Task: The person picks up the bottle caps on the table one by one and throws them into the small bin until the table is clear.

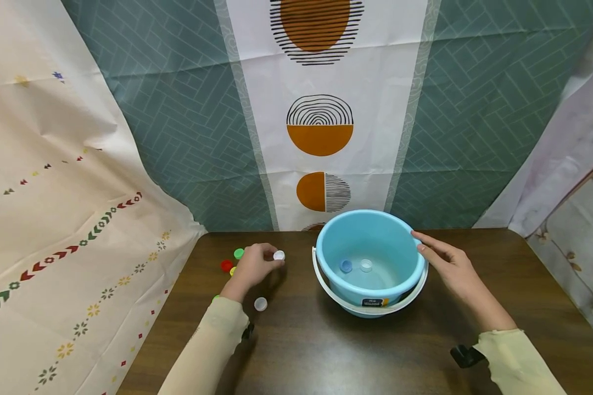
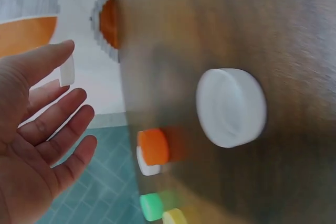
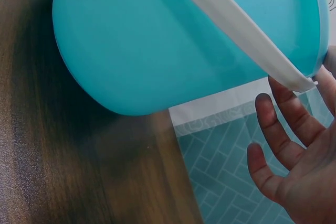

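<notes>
My left hand pinches a small white bottle cap between thumb and index finger, above the table's far left part. In the left wrist view, that cap is edge-on and the other fingers are loosely spread. At the right, my right hand holds the rim of a light blue bucket between thumb and fingers. The bucket stands upright, its white handle lowered to the front. Inside, a blue cap and a whitish cap lie on the bottom.
Another white cap lies on the brown table near my left wrist. Red, green and yellow caps lie left of my hand, partly hidden. A patterned curtain hangs behind the table.
</notes>
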